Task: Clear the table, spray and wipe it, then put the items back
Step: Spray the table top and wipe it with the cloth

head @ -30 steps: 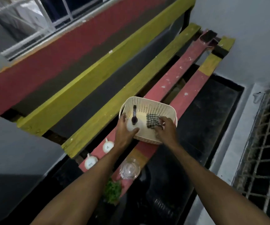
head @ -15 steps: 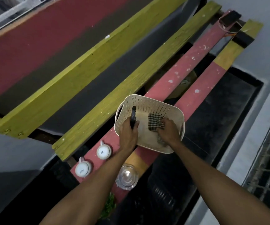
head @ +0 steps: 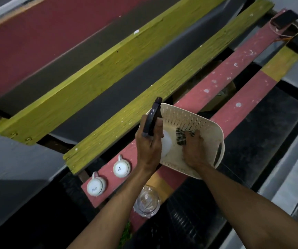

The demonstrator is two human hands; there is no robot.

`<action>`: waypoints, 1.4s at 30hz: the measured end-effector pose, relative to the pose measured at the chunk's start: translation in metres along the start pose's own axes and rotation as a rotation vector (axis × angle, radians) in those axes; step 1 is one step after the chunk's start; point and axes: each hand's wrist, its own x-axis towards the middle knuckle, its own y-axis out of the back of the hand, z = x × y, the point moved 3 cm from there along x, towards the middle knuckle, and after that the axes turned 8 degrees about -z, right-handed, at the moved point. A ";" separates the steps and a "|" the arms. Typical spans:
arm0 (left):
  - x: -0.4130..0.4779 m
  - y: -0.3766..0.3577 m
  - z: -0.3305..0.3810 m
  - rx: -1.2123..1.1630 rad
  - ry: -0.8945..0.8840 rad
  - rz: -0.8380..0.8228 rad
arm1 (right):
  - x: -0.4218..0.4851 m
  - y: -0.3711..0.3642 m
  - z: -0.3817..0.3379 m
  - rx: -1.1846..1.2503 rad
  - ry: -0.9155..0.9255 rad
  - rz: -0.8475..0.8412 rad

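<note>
Head view, left hand (head: 149, 146) gripping spray bottle (head: 152, 121), right hand (head: 194, 150) seemingly clutching half-hidden checked cloth (head: 180, 137) in basket (head: 214, 133)

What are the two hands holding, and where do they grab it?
Left hand grips the spray bottle around its neck. Right hand pinches the checked cloth at one end, inside the basket.

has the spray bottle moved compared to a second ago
Yes. The left hand has lifted the spray bottle up: its dark head now clears the far rim of the basket, where before it sat inside.
</note>
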 end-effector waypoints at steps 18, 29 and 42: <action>-0.080 0.140 0.146 -0.015 0.183 0.025 | -0.190 0.133 -0.145 0.220 0.307 0.290; -0.303 0.388 0.231 0.003 0.277 0.313 | -0.442 0.065 -0.332 0.364 0.543 0.173; -0.511 0.636 0.243 0.252 0.388 0.592 | -0.640 -0.096 -0.523 0.266 0.754 -0.106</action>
